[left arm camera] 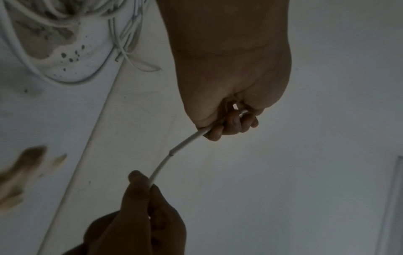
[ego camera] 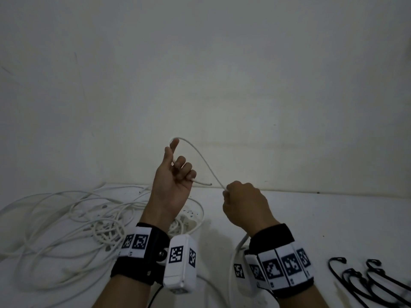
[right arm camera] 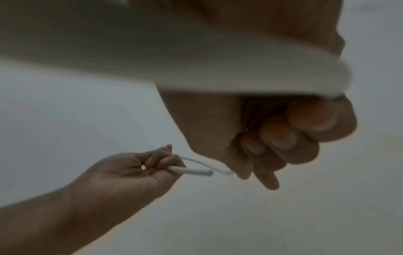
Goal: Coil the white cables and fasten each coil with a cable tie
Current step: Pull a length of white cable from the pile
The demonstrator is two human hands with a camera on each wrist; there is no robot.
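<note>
Both hands are raised above the white table (ego camera: 322, 221). My left hand (ego camera: 181, 172) grips a white cable (ego camera: 200, 156) near its cut end (ego camera: 203, 183), which pokes out to the right. The cable arches up over the left thumb and slopes down into my right hand (ego camera: 236, 197). The right hand is closed in a fist round it, and the cable hangs on past the right wrist. In the left wrist view the left hand (left arm camera: 229, 124) holds the cable (left arm camera: 187, 141) and the right fingers (left arm camera: 139, 186) pinch it. The right wrist view shows the right hand (right arm camera: 277, 138), the left hand (right arm camera: 157, 165) and the cable end (right arm camera: 197, 171).
A loose tangle of white cables (ego camera: 73, 221) lies on the table at the left, up against the wall. Several black cable ties (ego camera: 367, 278) lie at the front right. A pale wall (ego camera: 222, 74) rises directly behind the table.
</note>
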